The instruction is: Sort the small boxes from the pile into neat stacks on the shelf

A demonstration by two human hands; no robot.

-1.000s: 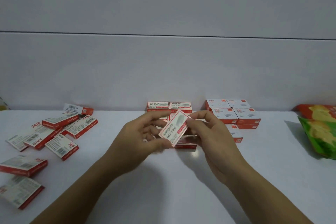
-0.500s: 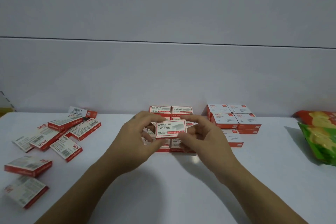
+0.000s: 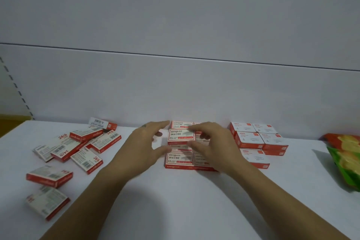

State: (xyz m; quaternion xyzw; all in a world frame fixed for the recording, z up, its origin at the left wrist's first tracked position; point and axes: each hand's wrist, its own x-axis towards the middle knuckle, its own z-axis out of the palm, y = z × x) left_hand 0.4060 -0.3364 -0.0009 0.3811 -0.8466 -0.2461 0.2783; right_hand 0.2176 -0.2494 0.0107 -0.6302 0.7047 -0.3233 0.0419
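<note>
In the head view the top box (image 3: 181,136) lies flat on the middle stack (image 3: 179,160) at the centre of the frame, with its long axis running left to right. The left hand (image 3: 145,146) is spread just beside its left end. The right hand (image 3: 211,142) covers the right end, and I cannot tell if it pinches. The loose pile (image 3: 78,148) lies at the left of the frame on the shelf (image 3: 175,210), so the left hand is nearer to it.
</note>
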